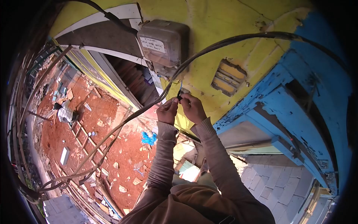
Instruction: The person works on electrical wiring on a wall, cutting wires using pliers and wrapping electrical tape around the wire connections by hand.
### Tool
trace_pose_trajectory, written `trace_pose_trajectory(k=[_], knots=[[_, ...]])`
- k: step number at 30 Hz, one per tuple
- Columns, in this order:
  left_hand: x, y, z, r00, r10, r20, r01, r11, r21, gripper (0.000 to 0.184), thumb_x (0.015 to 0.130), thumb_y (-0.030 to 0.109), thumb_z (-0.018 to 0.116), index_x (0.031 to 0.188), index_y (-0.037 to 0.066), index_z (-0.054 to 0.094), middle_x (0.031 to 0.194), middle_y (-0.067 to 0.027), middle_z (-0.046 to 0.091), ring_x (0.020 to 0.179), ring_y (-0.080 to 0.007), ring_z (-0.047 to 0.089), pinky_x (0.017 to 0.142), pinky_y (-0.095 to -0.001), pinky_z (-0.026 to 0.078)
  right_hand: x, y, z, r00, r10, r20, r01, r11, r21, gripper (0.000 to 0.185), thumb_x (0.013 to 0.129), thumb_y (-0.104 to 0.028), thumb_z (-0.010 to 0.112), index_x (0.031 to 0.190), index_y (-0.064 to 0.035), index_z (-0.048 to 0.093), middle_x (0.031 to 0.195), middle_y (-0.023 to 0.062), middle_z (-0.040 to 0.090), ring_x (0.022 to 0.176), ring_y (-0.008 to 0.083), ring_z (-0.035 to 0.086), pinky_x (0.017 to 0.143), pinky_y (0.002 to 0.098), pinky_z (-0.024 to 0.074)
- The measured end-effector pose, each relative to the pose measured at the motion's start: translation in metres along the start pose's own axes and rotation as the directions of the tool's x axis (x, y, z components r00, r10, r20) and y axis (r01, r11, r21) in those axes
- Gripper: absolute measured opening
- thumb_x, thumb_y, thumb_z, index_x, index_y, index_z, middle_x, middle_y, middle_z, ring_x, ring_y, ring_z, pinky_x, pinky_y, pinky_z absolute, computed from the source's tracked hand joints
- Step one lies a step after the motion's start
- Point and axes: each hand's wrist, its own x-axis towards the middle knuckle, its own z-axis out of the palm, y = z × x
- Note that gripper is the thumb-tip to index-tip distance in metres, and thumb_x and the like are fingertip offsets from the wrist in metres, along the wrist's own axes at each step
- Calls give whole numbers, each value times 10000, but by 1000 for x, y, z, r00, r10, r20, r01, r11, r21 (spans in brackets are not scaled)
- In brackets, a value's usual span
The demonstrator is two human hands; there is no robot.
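Observation:
My hands are raised close together in front of the yellow wall, below an electricity meter box [164,43] with a handwritten label. My right hand [193,108] pinches a small black piece [179,96] at the end of a thin blue wire [181,85] that comes down from above. My left hand [167,111] is closed, thumb and finger pressed together, right beside that black piece. What lies between its fingertips is too small to make out. A thick black cable [223,42] arches past just above my hands.
A blue wooden frame [298,100] stands at right, by a vent block [228,77]. Far below at left, a person [65,112] crouches on red soil near a bamboo ladder [82,140]. Blue plastic [148,138] and rubble lie there. Grey paving [278,181] is at lower right.

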Motion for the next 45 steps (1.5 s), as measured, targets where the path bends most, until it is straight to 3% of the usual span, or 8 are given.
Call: trace_pose_trajectory(k=[15,17,22,24,28,37,41,45], knots=[[-6,-9,24,966,142,-218,-137,990,38,233,879,134,748,967,-80,721,801,-70,717,700,-93,615,656,-225,477,-2,7,7,954,-260,-151,231,954,-190,165,885,-115,652,942,40,658,838,160,656,753,229,643,674,333,491],[-6,-9,25,942,181,-281,-166,983,76,231,871,124,754,968,-84,724,805,-84,729,696,-100,627,649,-229,483,-1,6,12,975,-138,-173,125,989,-82,151,860,-141,628,835,2,667,822,167,665,761,374,647,687,426,518],[-8,-4,28,925,182,-333,-162,983,86,204,858,102,756,944,-82,731,814,-81,728,701,-107,627,654,-242,486,5,17,24,983,137,-125,-126,988,93,187,852,-164,648,795,14,665,742,138,667,646,301,653,609,381,508],[-8,-4,27,931,171,-323,-156,985,75,189,851,89,752,937,-79,737,841,-87,731,726,-114,632,679,-247,488,8,12,18,868,458,193,-466,618,633,175,832,-160,663,785,8,678,689,85,647,598,199,621,534,351,473],[-9,-7,26,929,180,-323,-165,984,73,168,850,84,747,920,-69,743,826,-75,729,714,-107,623,672,-248,482,8,2,6,765,574,292,-617,522,589,164,854,-180,666,851,-21,707,705,13,637,583,123,590,477,288,453],[-2,-11,25,922,187,-338,-169,982,83,214,872,146,750,919,-61,719,749,-32,663,633,-66,553,570,-208,423,2,3,0,963,265,43,-266,926,268,259,853,-205,675,900,43,733,717,95,702,678,106,618,613,308,481],[-3,-7,23,938,90,-336,-70,995,72,180,874,141,748,849,-31,701,682,-12,603,530,-58,462,464,-222,336,-2,15,3,996,87,2,-84,949,303,308,893,-287,710,1018,-7,744,697,5,641,671,58,569,551,256,460],[-1,-12,23,940,122,-317,-103,992,75,177,882,146,738,836,-19,695,649,1,575,503,-57,441,443,-220,306,-3,-1,-5,975,218,49,-223,932,285,323,893,-260,721,1037,28,732,772,44,702,725,70,594,626,259,484]])
